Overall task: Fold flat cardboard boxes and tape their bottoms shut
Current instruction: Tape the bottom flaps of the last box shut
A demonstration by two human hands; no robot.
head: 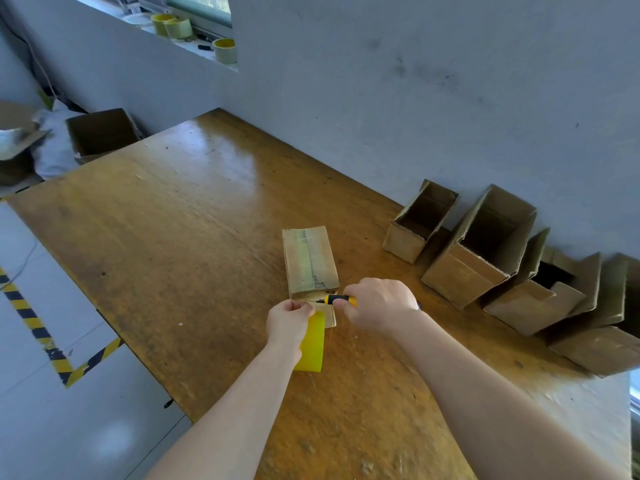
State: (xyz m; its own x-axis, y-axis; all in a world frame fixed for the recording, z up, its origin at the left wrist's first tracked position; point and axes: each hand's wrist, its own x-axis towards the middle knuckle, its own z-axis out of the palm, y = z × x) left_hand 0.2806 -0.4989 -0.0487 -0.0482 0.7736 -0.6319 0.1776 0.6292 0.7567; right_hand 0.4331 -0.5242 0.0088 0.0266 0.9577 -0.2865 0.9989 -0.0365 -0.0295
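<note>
Four open boxes (pixel 481 247) stand in a row against the wall, well beyond the right fingers, mouths up and leaning on one another. Their insides show only brown card and shadow. A fifth open carton (pixel 100 133) sits off the table's far left corner, its inside dark as well.

Dark scribbled marks lie on the strip of tape near the fingers, too small to read.

The box (pixel 310 265) lies on the table (pixel 173 237), stretching away from the fingertips of both hands. It is long, narrow and plain brown. A shiny, greenish strip of tape runs down the middle of its top face from the far end to the near one. The near end is just in front of the knuckles, with a short piece of card showing between the two hands.

The left hand (pixel 289 322) is closed in a fist. Its fingers are curled tight on the yellow tape (pixel 311 344), whose roll hangs just below and behind them, on the wrist side. The right hand (pixel 379 303) is wrapped round a knife (pixel 341 300) with a yellow and black handle. The dark tip pokes out past the thumb towards the left fingers and meets the box's near top edge.

Far beyond both hands, spare rolls (pixel 173 26) sit on the window sill.
</note>
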